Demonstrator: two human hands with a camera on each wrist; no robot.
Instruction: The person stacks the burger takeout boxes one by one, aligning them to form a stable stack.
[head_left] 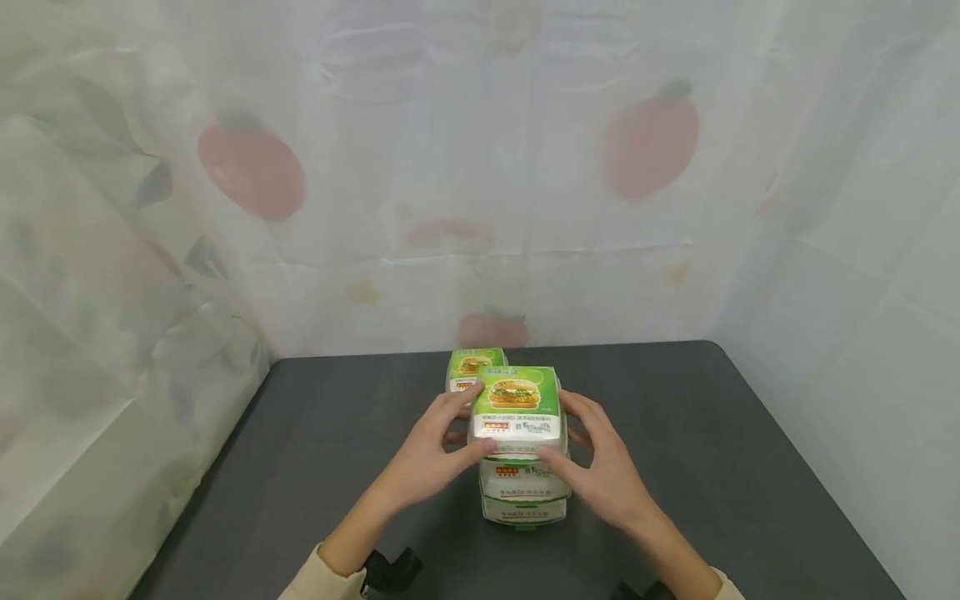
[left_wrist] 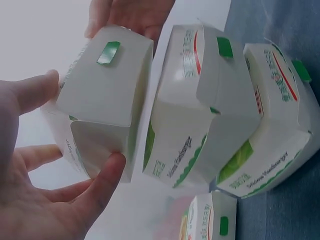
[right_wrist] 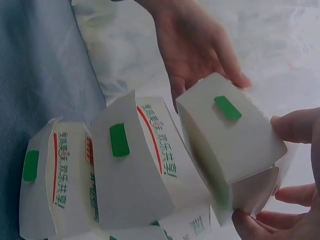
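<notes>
Both hands hold one white and green burger box (head_left: 517,408) from its two sides. My left hand (head_left: 435,446) has its thumb at the near edge and its fingers along the left side. My right hand (head_left: 603,467) grips the opposite side in the same way. In the left wrist view, a narrow gap shows between this held box (left_wrist: 102,80) and the stack below. That stack is a middle burger box (left_wrist: 200,100) on top of a bottom burger box (left_wrist: 277,120). Green tabs mark the boxes' sides, as on the held box (right_wrist: 230,130) in the right wrist view.
Another burger box (head_left: 476,360) stands behind the stack, partly hidden by the held one. Everything rests on a dark grey table (head_left: 300,467). A pale curtain with fruit prints (head_left: 450,150) hangs beyond its back edge, with more sheeting at both sides.
</notes>
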